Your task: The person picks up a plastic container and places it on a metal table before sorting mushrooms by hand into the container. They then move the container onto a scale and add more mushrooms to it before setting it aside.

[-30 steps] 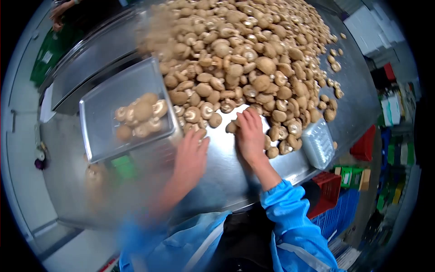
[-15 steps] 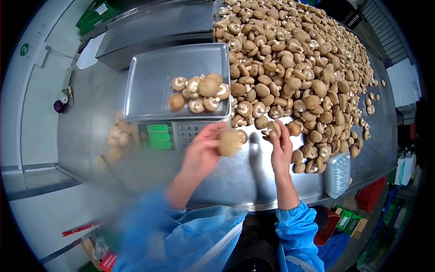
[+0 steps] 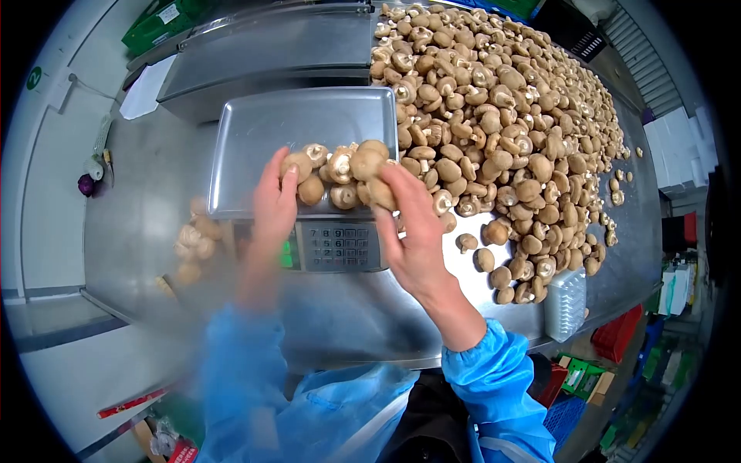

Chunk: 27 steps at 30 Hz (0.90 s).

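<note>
A digital scale with a steel pan (image 3: 309,108) stands on the metal table, and several shiitake mushrooms (image 3: 340,164) lie in a cluster at the pan's front right. My left hand (image 3: 272,204) is at the left of this cluster, its thumb and fingers closed round a mushroom (image 3: 296,164). At the right side, my right hand (image 3: 417,235) grips another mushroom (image 3: 381,195), held against the cluster. My hands and wrists partly cover the scale's keypad (image 3: 336,243) and its green display (image 3: 286,255).
A large heap of shiitake mushrooms (image 3: 502,131) covers the table's right side. Several loose mushrooms (image 3: 485,259) lie at its near edge, by a stack of clear plastic trays (image 3: 566,305). A blurred group of mushrooms (image 3: 193,243) sits left of the scale.
Both hands have moved up and left from in front of the scale and heap to the pan, bringing mushrooms to either side of the cluster. The view has shifted slightly.
</note>
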Motion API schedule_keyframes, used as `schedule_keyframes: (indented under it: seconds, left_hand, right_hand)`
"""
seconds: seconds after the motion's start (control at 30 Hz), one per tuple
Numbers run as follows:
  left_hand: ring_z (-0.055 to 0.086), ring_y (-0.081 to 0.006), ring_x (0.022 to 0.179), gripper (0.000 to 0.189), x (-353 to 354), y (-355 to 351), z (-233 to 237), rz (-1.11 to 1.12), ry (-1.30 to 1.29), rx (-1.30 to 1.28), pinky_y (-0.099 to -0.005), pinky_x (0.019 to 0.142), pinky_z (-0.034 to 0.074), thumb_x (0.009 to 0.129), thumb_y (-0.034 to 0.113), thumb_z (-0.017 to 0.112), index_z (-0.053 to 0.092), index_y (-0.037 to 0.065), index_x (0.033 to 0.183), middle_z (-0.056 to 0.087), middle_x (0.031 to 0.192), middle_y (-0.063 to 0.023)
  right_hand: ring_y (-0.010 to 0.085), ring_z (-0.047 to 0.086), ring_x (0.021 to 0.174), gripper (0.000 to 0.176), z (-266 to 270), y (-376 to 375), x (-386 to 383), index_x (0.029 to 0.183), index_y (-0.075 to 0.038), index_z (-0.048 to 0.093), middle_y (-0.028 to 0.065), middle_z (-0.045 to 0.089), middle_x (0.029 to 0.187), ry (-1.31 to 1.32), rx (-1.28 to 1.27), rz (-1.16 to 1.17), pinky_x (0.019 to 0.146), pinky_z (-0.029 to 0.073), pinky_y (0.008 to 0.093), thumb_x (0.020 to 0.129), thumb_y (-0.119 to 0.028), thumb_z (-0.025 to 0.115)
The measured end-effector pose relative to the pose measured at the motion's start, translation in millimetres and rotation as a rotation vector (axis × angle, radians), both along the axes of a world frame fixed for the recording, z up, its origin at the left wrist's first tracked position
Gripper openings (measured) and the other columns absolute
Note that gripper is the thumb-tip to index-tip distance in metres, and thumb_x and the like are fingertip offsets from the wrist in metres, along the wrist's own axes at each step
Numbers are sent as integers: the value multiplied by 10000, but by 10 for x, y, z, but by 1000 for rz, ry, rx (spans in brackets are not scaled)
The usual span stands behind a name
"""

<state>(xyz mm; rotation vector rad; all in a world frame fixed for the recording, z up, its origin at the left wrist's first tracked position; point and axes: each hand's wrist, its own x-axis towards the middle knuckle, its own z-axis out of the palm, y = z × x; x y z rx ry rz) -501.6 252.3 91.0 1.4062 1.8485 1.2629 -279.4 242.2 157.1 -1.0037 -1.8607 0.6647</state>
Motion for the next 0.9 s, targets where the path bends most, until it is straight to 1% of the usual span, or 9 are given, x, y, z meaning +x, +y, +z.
schedule_keyframes:
  seconds: [0.27,0.3,0.47,0.57,0.7,0.73,0.8,0.87,0.9]
  left_hand:
    - [455,-312,1297,438,-90,-22,-116,-80,-48,125,-373,1095,323,1028,257,375,482,-37,1335,490,1380,-203]
    - [452,-315,1299,442,-72,-21,-101,-83,-24,130,-372,1097,321,1029,259,370,478,-38,1338,486,1383,-205]
    - [451,-290,1296,451,-101,-48,-85,12,-274,105,-367,1095,319,1021,274,386,466,-15,1357,492,1381,-177]
    - [487,-269,1260,462,-248,-178,81,104,-214,136,-378,1062,366,1030,309,363,489,-29,1318,524,1330,-170]
    - [525,-264,1216,466,-608,-398,60,190,-208,193,-366,1023,407,1034,304,352,505,-64,1275,552,1280,-179]
    - [527,-261,1213,463,-659,-446,73,208,-219,194,-361,1019,409,1034,298,351,508,-68,1270,553,1278,-179]
    - [536,-246,1196,452,-704,-527,98,263,-232,206,-332,997,429,1036,287,347,521,-73,1245,559,1265,-183]
    - [546,-239,1182,433,-699,-612,177,262,-194,223,-323,986,439,1037,268,347,527,-73,1233,571,1249,-181]
    - [552,-237,1172,416,-678,-636,205,270,-194,231,-321,982,443,1036,253,352,532,-71,1227,579,1238,-180]
  right_hand:
    - [296,410,1311,546,-329,500,-703,1357,-57,448,137,490,1344,-671,309,86,1139,266,455,863,-212,624]
    - [297,373,1336,577,-342,504,-712,1379,-61,421,121,497,1339,-654,280,101,1163,209,452,871,-264,606]
    - [327,424,1290,533,-76,485,-479,1321,-28,467,153,511,1310,-450,265,114,1121,288,455,843,-183,646]
    - [352,533,1167,420,-135,373,-20,1182,-1,575,175,595,1171,-228,283,-6,1018,409,452,778,-36,685]
    - [280,624,1049,256,-451,-21,956,1084,0,635,124,673,1020,-167,102,-155,1019,416,438,844,82,602]
    - [234,631,1037,206,-544,-196,1244,1091,-3,634,110,670,1053,-243,6,-268,1013,421,414,899,42,574]
    - [202,620,1049,183,-756,-469,1842,1100,4,630,112,646,1135,86,-263,-452,1017,408,383,936,-2,548]
    - [231,593,1094,209,-752,-689,2503,1141,14,615,144,612,1197,41,-256,-664,1024,391,359,958,-34,527]
    - [265,554,1154,250,-678,-765,2806,1194,14,584,164,580,1245,-212,-114,-742,1043,371,371,957,-54,539]
